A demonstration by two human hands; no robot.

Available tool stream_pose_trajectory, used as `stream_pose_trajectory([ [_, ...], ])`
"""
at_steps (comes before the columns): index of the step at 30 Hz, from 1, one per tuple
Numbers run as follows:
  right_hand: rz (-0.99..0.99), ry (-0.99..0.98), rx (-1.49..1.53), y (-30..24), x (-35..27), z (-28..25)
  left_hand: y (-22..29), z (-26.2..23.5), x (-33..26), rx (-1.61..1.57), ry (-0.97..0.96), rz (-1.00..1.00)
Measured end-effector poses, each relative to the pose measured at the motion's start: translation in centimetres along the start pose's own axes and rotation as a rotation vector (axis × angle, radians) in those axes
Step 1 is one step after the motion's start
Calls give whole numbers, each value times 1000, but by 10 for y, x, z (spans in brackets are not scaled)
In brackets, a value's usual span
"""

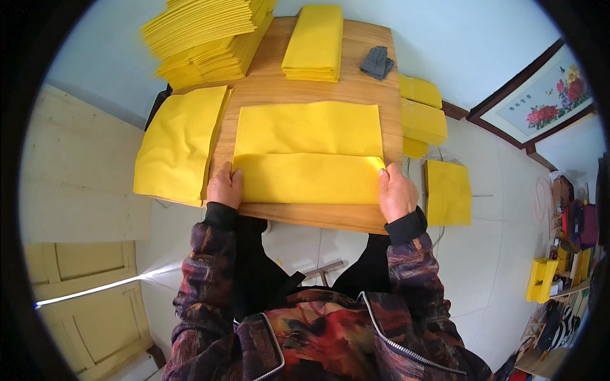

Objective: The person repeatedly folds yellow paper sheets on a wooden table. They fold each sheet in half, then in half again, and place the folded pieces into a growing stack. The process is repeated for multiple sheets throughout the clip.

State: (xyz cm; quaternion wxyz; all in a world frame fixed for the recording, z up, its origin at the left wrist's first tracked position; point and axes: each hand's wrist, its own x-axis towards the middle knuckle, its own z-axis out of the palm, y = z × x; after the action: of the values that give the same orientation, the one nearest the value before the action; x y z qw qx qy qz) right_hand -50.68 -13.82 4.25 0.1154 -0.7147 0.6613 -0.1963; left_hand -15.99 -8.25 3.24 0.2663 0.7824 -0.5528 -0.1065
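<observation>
- Work in hand: a yellow sheet (308, 129) lies flat on the wooden table (318, 218), toward the near edge and closer to the right edge than to the far edge
- Step, as judged: you are at a fold; the near part of the sheet appears turned away from you as a flap (305, 179), its free edge running across the middle of the sheet
- Your left hand (225, 186): closed on the left side of the flap, thumb on top, near the table's near edge
- Your right hand (398, 192): closed on the flap's right side near its far corner, thumb on top, at the table's right edge; the material curls slightly under the thumb
- Condition: the flap's free edge reads nearly straight; whether the layers match underneath cannot be told
- Next move, as judged: it calls for you to keep both hands level, square the flap's sides to the sheet below, then press the near crease evenly; uneven pull could skew the fold
- Surroundings: a stack of yellow sheets (178, 143) covers the table's left edge; a tall yellow pile (206, 38) stands at the far left corner; a narrow yellow stack (313, 44) lies by the far edge; a grey cloth (377, 62) lies near the far right corner, well apart from your hands
</observation>
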Motion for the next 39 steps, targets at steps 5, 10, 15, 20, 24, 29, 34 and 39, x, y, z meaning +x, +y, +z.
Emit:
stream_pose_trajectory([
  [5,28,-54,-71,-4,6,-2,0,2,3,46,0,1],
  [10,42,-87,-107,-9,11,-3,-3,4,5,25,-5,-8],
  [15,44,-98,-125,-7,15,1,-4,6,7,85,3,-6],
  [20,92,-145,-147,-7,20,4,-4,8,10,62,18,-3],
  [24,121,-145,-165,-11,23,2,-6,9,11,63,2,-30],
  [29,173,-172,-169,-14,26,1,-9,15,14,187,-8,-43],
  [34,227,-173,-178,-8,29,10,-10,23,15,187,-37,-116],
  [39,197,-150,-184,-7,32,10,-5,23,11,160,24,-164],
])
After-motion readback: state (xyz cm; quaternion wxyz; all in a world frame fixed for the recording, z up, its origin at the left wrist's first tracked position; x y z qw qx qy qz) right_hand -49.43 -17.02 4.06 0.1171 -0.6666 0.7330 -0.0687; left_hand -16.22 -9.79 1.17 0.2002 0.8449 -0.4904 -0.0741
